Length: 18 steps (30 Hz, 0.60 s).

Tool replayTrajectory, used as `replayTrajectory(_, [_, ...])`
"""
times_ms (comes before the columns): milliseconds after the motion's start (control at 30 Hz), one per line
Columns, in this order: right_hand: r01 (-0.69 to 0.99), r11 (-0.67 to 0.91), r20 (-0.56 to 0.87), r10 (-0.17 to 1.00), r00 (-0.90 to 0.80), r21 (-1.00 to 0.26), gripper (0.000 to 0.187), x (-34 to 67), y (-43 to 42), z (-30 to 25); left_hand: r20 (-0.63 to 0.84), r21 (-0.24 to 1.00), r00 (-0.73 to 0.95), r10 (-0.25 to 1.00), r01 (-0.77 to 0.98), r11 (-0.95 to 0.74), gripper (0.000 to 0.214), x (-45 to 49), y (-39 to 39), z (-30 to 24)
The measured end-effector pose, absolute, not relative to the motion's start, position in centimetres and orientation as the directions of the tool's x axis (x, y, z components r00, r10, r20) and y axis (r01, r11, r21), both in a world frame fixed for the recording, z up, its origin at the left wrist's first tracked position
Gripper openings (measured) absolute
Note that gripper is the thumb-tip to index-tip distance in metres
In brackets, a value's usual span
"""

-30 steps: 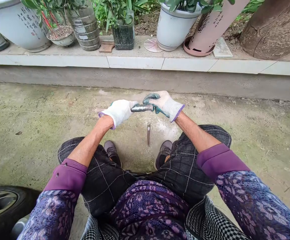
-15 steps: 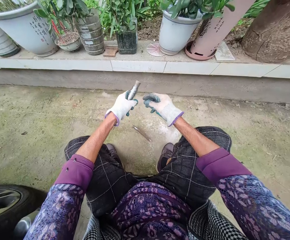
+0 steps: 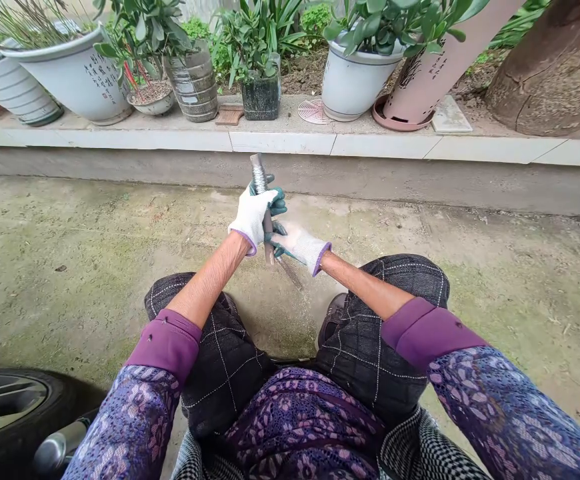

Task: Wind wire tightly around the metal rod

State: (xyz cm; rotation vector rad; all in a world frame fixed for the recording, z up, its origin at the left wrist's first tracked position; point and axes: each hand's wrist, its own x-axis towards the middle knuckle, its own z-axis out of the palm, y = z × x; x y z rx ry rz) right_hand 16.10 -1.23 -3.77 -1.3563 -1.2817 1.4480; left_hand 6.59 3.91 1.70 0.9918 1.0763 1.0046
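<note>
A grey rod with a silvery, ridged section near its upper end (image 3: 259, 177) stands nearly upright before me, its plain lower end pointing toward me. My left hand (image 3: 254, 213), in a white glove with green-coated fingers, holds the rod around its middle, with the thumb across it. Gloved the same way, my right hand (image 3: 293, 241) closes its fingers at the rod's lower part, just below the left. On the concrete beneath lies a second thin rod (image 3: 291, 273), partly hidden behind my right hand and the held rod.
A low tiled ledge (image 3: 283, 143) runs across the front, bearing several potted plants, among them a white pot (image 3: 357, 83) and a pink pot (image 3: 415, 87). A thick tree stump (image 3: 550, 73) is at the right. A car wheel (image 3: 15, 413) sits low at the left.
My right hand has moved left and nearer, from apart to the rod's lower end. My left hand has turned the rod more upright, and more of its lower length shows.
</note>
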Motion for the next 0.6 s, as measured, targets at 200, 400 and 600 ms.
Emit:
replayTrajectory(200, [-0.187, -0.313, -0.257, 0.927, -0.274, -0.931, 0.025, 16.9, -2.3, -2.8, -0.219, 0.951, 0.328, 0.919, -0.141, 0.277, 0.041, 4.9, 3.8, 2.1])
replayTrajectory(400, [-0.124, -0.269, -0.23, 0.937, -0.263, -0.955, 0.021, 16.8, -2.1, -2.3, -0.273, 0.945, 0.338, 0.901, -0.08, 0.317, 0.032, 3.8, 3.8, 1.6])
replayTrajectory(600, [0.284, -0.181, -0.278, 0.894, -0.351, -0.942, 0.012, 17.9, -2.7, -1.4, -0.319, 0.947, 0.392, 0.863, 0.089, 0.309, 0.009, 3.5, 2.7, 2.0])
